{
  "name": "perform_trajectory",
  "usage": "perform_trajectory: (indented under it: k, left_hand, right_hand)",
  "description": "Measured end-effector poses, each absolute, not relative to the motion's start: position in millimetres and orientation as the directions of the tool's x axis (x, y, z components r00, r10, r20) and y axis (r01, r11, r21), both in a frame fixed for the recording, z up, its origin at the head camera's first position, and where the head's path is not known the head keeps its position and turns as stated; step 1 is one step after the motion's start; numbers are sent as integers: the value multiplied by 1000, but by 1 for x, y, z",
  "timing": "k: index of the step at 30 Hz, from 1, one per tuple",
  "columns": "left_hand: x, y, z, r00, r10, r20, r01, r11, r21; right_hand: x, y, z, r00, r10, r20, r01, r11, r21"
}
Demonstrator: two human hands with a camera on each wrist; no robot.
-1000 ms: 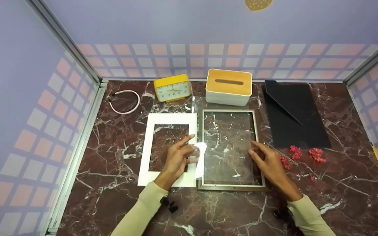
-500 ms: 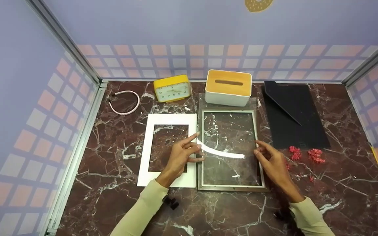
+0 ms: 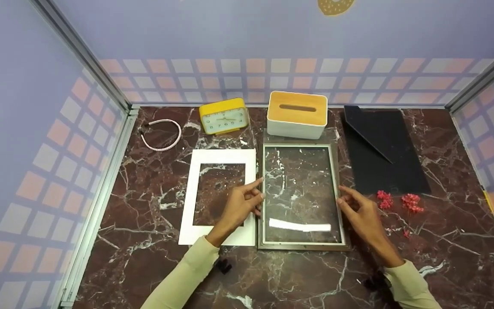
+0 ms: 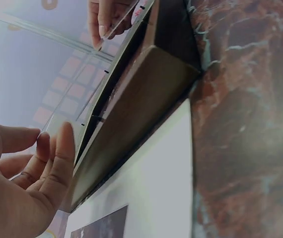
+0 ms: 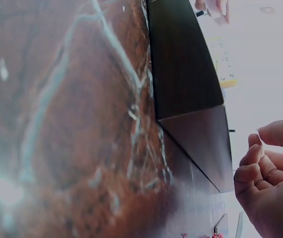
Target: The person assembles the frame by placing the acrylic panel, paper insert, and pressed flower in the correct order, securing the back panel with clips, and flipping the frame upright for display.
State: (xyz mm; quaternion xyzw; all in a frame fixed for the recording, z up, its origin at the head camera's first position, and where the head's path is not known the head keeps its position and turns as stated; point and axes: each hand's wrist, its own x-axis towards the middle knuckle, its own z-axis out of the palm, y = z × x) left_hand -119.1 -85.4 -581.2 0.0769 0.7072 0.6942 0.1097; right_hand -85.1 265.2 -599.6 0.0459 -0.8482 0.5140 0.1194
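Clear sheet point(image 3: 300, 225) between side edges of table point(image 3: 453, 257), left hand point(image 3: 239, 206) and right hand point(image 3: 362, 212) pinching its sides; probably light, slippery, hold edges only

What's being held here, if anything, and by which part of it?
A clear sheet, over the frame, by two opposite side edges: the left hand's grip pinches one, the right hand's grip the other.

Red-brown marbled table point(image 3: 302, 279), lilac wall point(image 3: 212, 34) with pink-and-white squares.
Brownish frame point(image 3: 302, 246), pale-edged; white mat point(image 3: 189, 197); yellow clock point(image 3: 224, 116); white tissue box point(image 3: 297, 118), orange-topped; black board point(image 3: 403, 150); coral-pink flowers point(image 3: 412, 202); cream sleeves point(image 3: 182, 272).
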Motion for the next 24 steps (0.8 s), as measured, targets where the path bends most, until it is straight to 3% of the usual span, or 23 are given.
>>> perform_trajectory:
  k: [10,24]
  left_hand:
    - [-114,-83,-585,-978,209,19,56,172,984]
    - [-112,-82,-588,-977,212,11,70,272,960]
  right_hand:
    - [-85,274,-604,-969,-16,246,-221,501,-837]
    - [-83,276,-604,-974,-13,228,-199,537,-820]
